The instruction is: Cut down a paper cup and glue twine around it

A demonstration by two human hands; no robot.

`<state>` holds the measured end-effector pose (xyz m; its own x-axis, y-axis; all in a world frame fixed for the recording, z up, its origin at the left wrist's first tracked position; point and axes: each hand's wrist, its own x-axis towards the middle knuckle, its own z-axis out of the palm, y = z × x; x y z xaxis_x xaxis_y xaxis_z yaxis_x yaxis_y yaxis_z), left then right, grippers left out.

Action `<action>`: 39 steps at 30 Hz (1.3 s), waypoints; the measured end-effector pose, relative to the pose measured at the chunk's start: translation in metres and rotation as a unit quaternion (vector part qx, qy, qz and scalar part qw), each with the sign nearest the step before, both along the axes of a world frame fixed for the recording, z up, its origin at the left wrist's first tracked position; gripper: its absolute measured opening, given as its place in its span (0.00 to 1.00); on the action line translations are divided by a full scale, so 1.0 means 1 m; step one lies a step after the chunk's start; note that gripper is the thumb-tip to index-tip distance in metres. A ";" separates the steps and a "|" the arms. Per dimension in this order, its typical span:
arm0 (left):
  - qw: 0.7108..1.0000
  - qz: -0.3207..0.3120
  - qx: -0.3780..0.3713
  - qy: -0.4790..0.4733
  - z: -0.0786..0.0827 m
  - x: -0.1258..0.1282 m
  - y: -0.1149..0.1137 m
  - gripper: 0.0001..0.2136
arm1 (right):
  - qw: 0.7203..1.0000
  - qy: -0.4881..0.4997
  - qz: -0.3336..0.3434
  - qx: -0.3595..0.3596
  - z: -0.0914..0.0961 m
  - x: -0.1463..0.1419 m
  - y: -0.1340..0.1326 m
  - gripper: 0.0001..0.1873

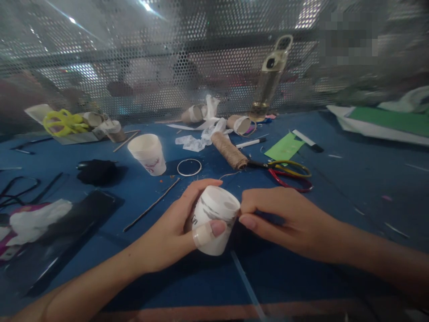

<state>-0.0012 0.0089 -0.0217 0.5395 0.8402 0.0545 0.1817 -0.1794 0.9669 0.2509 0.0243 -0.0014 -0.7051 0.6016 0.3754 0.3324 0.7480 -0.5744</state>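
Note:
My left hand [182, 228] wraps round a white paper cup [212, 243], which leans to the right above the blue table. The thumb, with a pale strip or bandage round it, presses on the cup's near side. Dark smudged marks and some writing show on the cup. My right hand [284, 219] is closed in a pinch at the cup's right edge, its fingertips touching it; whatever lies between them is hidden. Behind the cup are a thin white ring [189, 160], a roll of brown twine [229, 151] and scissors [290, 172] with a red and a yellow handle.
Stacked paper cups [147, 154] stand at back left. Further left are yellow scissors [63, 123] in a tray and a black pouch [77, 228]. A bottle [268, 85] stands against the perforated metal screen [201, 53]. Green paper [284, 146] lies right; a translucent stick [248, 284] lies in front.

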 end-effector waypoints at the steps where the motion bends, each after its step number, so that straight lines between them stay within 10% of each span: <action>1: 1.000 -0.001 0.007 0.007 0.000 0.000 0.000 0.25 | 1.000 -0.002 -0.006 0.001 0.000 0.000 0.000 0.14; 39: 0.984 -0.019 0.155 0.087 -0.001 -0.001 0.000 0.28 | 0.997 0.047 -0.041 -0.035 -0.004 -0.003 -0.005 0.17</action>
